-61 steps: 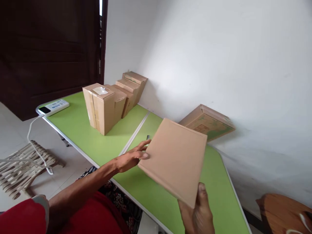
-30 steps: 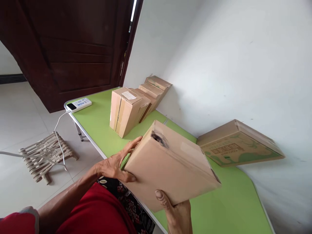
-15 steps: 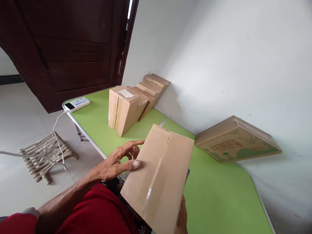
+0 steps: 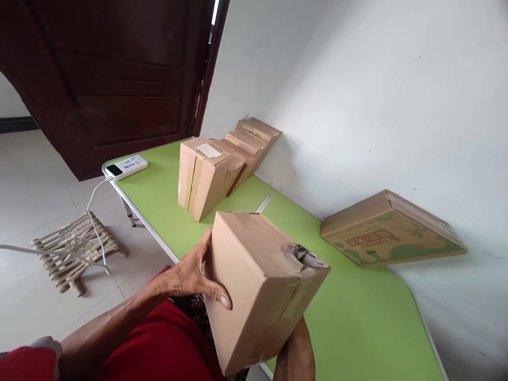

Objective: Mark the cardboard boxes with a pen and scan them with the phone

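I hold a plain brown cardboard box (image 4: 260, 283) in front of me, above the near edge of the green table (image 4: 357, 317). My left hand (image 4: 190, 275) grips its left side, thumb pressed on the front face. My right hand (image 4: 296, 357) supports the box from below; only the wrist shows and the fingers are hidden. A torn strip of tape sits at the box's upper right corner.
A row of upright cardboard boxes (image 4: 206, 172) stands at the table's far end by the wall. A flat printed box (image 4: 389, 230) leans against the white wall on the right. A white device (image 4: 127, 166) with a cable lies at the far left corner. A woven stool (image 4: 75, 251) sits on the floor.
I have turned the box in my hands, from showing its taped seam face to showing a corner with torn tape. My left hand went from open fingers to gripping its side.
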`<move>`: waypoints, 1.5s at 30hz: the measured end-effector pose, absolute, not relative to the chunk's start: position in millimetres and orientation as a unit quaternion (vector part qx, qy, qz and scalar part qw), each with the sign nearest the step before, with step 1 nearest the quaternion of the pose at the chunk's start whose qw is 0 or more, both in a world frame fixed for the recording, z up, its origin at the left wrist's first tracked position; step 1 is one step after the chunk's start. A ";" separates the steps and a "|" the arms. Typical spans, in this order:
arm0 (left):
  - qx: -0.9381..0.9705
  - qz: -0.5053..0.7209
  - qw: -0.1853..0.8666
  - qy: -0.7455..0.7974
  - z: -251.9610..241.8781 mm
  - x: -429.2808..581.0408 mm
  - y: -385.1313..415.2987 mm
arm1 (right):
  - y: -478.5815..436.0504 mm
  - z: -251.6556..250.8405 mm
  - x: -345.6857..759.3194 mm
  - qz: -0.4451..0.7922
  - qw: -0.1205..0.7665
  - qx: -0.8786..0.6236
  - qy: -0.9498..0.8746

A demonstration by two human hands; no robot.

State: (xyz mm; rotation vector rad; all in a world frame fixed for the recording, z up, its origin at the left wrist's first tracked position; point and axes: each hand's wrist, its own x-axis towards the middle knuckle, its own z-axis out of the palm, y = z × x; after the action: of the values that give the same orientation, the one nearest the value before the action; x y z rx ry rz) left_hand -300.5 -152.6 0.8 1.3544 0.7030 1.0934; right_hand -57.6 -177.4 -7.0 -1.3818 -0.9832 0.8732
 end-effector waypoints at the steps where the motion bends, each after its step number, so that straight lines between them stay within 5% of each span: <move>1: 0.576 0.488 0.584 0.299 -1.7 -299.9 -154.4 | -170.0 -0.8 -55.6 0.380 0.575 -0.596 -0.412; 8: 0.633 0.535 0.437 0.348 -14.1 -294.5 -168.0 | -177.6 37.3 -61.1 0.459 0.604 -0.555 -0.341; 15: 0.677 0.582 0.235 0.384 -20.1 -287.0 -181.4 | -170.6 31.1 -78.9 0.413 0.663 -0.515 -0.353; 26: 0.553 0.602 0.458 0.350 1.3 -304.2 -163.2 | -153.2 43.3 -76.9 0.511 0.591 -0.437 -0.445; 31: 0.564 0.505 0.568 0.324 26.3 -304.9 -158.1 | -139.4 41.3 -81.6 0.513 0.561 -0.449 -0.469; 36: 0.526 0.559 0.527 0.364 29.5 -307.2 -168.7 | -150.3 27.5 -72.8 0.410 0.636 -0.539 -0.369; 45: 0.573 0.577 0.450 0.369 35.1 -297.6 -189.5 | -227.7 3.5 -135.1 0.414 0.673 -0.528 -0.310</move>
State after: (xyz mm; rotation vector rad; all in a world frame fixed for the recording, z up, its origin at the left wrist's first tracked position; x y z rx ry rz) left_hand -297.6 -189.5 35.1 1.4163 0.9117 1.4267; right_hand -135.1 -227.7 3.5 -1.1892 -0.6985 0.9328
